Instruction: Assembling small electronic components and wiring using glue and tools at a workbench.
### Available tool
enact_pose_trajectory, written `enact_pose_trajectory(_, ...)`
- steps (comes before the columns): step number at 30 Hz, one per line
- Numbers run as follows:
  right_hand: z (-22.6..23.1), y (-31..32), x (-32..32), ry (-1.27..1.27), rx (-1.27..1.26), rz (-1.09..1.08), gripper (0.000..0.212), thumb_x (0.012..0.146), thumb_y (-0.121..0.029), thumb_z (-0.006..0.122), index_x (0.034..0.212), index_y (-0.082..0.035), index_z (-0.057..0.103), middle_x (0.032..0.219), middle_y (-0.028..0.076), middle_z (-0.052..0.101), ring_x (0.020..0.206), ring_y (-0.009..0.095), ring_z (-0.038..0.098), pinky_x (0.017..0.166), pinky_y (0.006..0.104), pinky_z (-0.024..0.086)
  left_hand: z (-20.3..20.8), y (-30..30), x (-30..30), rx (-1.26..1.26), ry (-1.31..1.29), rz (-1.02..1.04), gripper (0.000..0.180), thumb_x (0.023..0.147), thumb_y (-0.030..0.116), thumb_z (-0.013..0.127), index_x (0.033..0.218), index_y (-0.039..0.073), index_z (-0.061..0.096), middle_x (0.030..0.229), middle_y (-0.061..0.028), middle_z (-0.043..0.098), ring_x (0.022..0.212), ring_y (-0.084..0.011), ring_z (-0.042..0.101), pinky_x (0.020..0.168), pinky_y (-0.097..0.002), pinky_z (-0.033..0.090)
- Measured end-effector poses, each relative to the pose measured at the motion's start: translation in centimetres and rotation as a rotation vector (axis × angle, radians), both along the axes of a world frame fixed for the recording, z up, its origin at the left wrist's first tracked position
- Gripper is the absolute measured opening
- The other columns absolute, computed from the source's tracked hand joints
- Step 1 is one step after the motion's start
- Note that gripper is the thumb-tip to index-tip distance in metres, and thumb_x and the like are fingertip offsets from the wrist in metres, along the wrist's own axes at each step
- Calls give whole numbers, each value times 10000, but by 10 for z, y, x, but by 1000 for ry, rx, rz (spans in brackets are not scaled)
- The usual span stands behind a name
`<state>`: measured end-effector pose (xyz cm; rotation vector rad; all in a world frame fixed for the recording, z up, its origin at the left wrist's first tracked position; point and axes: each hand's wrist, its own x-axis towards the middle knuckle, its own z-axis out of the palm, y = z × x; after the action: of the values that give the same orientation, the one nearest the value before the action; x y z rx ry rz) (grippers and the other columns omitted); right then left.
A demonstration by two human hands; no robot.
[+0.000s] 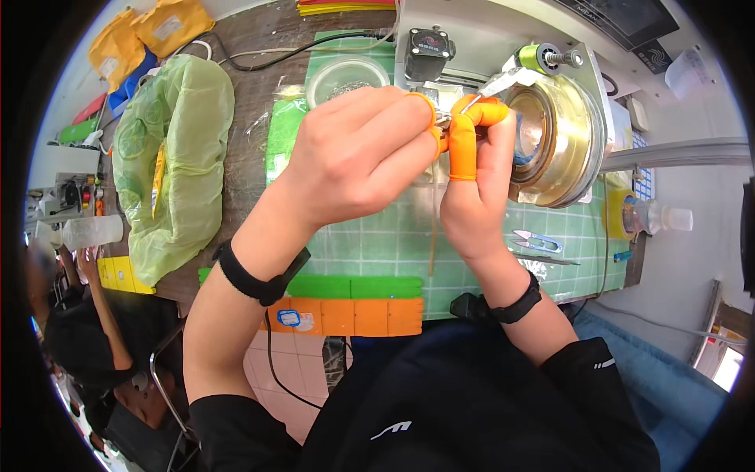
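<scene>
Both hands are close together over the far side of a green gridded mat (pixel 370 244), fingertips nearly meeting. Left hand (pixel 354 149): thumb and forefinger pinched on a small metal piece (pixel 443 119), which lies between the two sets of fingertips; its exact shape is too small to make out from where I stand. Right hand (pixel 480 185): fingers bent in toward the same piece, a thin pale stick (pixel 469 105) showing at their tips; I cannot tell whether they grip either one. Orange finger covers (pixel 464 149) on both hands; a black band on each wrist.

Just right of the right hand: a wide brass-coloured spool (pixel 576 141), with a smaller yellow-green spool (pixel 537 59) above it. Beyond the hands: a black box-shaped motor (pixel 429 53). Behind the left hand: a round clear tub (pixel 348 79), partly covered by it.

Nearer the wearer, on the mat's right: blue-handled snips (pixel 539 241), with dark tweezers (pixel 548 259) just below them. Along the near edge: an orange strip (pixel 362 317) beside a green strip (pixel 362 287). At left on the brown surface (pixel 255 47): a crumpled pale-green bag (pixel 189 165). Farther left, another person sits.
</scene>
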<state>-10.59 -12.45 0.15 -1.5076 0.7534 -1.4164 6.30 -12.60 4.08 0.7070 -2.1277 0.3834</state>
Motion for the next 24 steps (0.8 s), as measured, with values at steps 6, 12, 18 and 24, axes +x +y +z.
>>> enact_pose_trajectory(6, 2, 0, 2, -6, -83, -23, 48, 1076, -62, 459, 1119, -75, 444, 1098, 31, 492, 932, 89, 446, 857, 238, 391, 2, 3, 1, 1, -19, -28, 259, 580, 44, 750, 823, -32, 703, 903, -126, 679, 786, -273, 713, 594, -327, 584)
enact_pose_trajectory(12, 2, 1, 0, -38, -39, 10, 85, 1081, -66, 452, 1162, -52, 474, 1113, 32, 515, 984, 97, 481, 918, 247, 408, -1, -1, 0, -67, -32, -17, 288, 573, 41, 739, 852, -32, 730, 953, -140, 693, 802, -272, 714, 624, -324, 589)
enact_pose_trajectory(18, 5, 9, 0, -198, 161, 79, 159, 1102, -174, 451, 1189, -51, 501, 1131, 33, 529, 979, 107, 507, 944, 275, 433, -5, -1, 2, -88, -45, 1, 295, 588, 17, 750, 879, -23, 739, 970, -148, 699, 791, -259, 709, 623, -322, 580)
enact_pose_trajectory(24, 5, 10, -2, -238, 232, 75, 215, 1115, -243, 418, 1209, -75, 512, 1137, 23, 537, 991, 114, 515, 968, 313, 428, -3, 1, 2, -54, -48, -6, 306, 592, 11, 747, 896, -23, 735, 966, -143, 691, 793, -260, 705, 598, -313, 561)
